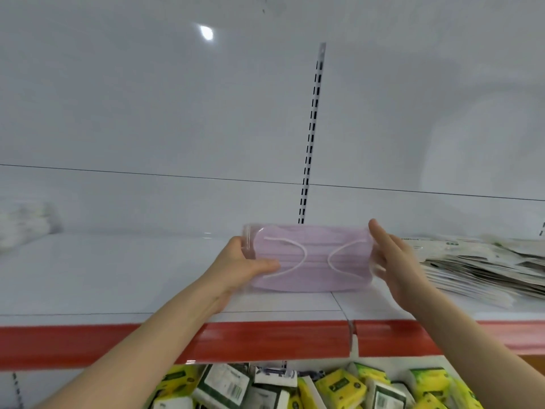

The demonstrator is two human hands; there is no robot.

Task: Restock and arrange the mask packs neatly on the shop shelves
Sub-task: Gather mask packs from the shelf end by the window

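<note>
Your left hand (246, 262) pinches the pink mask pack (309, 258) at nine o'clock, right hand (393, 261) flat-fingered at three. It's probably light, floppy, slick: support both ends.

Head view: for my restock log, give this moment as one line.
left hand grips pink mask pack | right hand touches its right end | pack upright over white shelf

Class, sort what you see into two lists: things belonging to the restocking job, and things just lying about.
Job: pink mask pack in clear plastic; left hand gripping it; right hand touching it; white shelf with red front edge.
Lying about: yellow and white tissue packs below; stack of flat white packets at right, contents unclear.
</note>
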